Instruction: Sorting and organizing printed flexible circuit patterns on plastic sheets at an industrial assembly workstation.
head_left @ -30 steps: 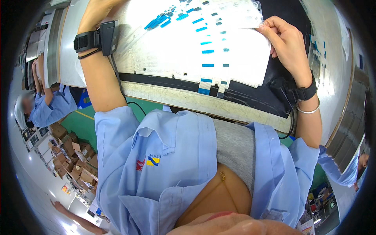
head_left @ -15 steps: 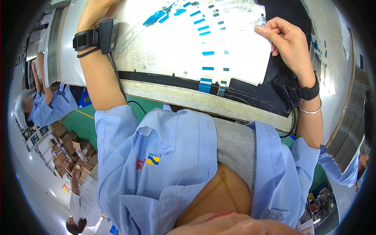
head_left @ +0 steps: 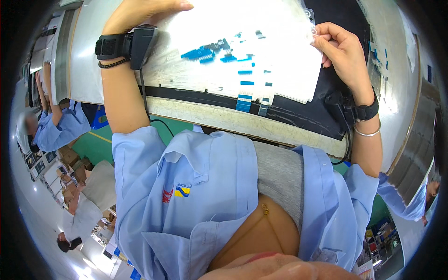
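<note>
A thick stack of clear plastic sheets (head_left: 275, 60) with blue and grey tabs lies before me, partly washed out by glare. The bright upper sheets are bowed up. My left hand (head_left: 144, 13) is closed at their far-left part, its thumb stretched over the plastic; the other fingers are mostly hidden. At the right end, my right hand (head_left: 339, 49) pinches the sheets' edge between thumb and fingers. Blue tabs (head_left: 200, 53) bunch together mid-stack, while others form a column near the front edge.
Beneath the stack is a black mat (head_left: 336, 112) on a worktable with a pale front edge (head_left: 224, 112). Cables hang from devices on both wrists. More tabbed sheets (head_left: 385, 60) lie to the right. Co-workers are at left and right; cardboard boxes (head_left: 70, 156) stand behind.
My left hand has come down and right, further into view. The upper sheets have bowed, and their fanned tabs have drawn together. My right hand stays nearly in place.
</note>
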`<action>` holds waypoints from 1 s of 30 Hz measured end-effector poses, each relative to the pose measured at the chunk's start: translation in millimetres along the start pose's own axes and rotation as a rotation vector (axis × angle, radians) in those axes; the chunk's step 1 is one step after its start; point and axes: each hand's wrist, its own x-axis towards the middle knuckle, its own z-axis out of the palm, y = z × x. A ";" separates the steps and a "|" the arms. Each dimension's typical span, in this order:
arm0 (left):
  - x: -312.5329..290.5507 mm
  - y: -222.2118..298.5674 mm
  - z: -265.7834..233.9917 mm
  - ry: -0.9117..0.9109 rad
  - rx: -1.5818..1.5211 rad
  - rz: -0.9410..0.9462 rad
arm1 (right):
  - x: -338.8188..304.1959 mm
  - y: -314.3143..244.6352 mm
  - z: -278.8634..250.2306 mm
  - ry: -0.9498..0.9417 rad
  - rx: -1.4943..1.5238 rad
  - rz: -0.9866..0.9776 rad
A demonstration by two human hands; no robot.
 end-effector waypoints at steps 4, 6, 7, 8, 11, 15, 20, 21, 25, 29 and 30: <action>5.9 -12.0 8.1 0.080 0.238 0.313 | -1.1 6.9 -1.1 0.025 0.052 -0.019; 7.2 -9.2 7.6 0.008 0.119 0.217 | -1.9 6.0 0.0 0.024 0.054 -0.024; 8.5 -6.6 7.5 -0.063 0.004 0.121 | -3.1 4.9 1.7 0.037 0.057 -0.040; 11.3 -4.6 8.4 -0.063 0.002 0.121 | -4.4 4.0 2.7 0.051 0.059 -0.056; 21.0 -0.8 9.3 -0.046 0.092 0.231 | -7.9 0.6 -8.4 -0.042 0.024 0.006; 31.6 17.0 2.0 -0.269 0.137 0.025 | -6.1 -11.2 -0.9 0.109 -0.076 -0.328; 32.5 2.2 2.3 -0.328 -0.348 0.217 | -9.4 -1.8 -6.0 0.163 0.009 -0.507; 33.6 1.1 0.8 -0.328 -0.351 0.217 | -9.3 -1.2 -5.2 0.161 0.008 -0.506; 34.9 2.2 1.0 -0.302 -0.278 0.205 | -9.0 -1.5 0.7 0.124 0.158 -0.384; 34.8 5.3 8.3 -0.338 -0.402 0.172 | -8.6 1.6 -3.1 -0.039 0.378 -0.018; 33.5 6.4 7.9 -0.337 -0.403 0.170 | -7.3 2.8 -6.2 -0.058 0.428 0.034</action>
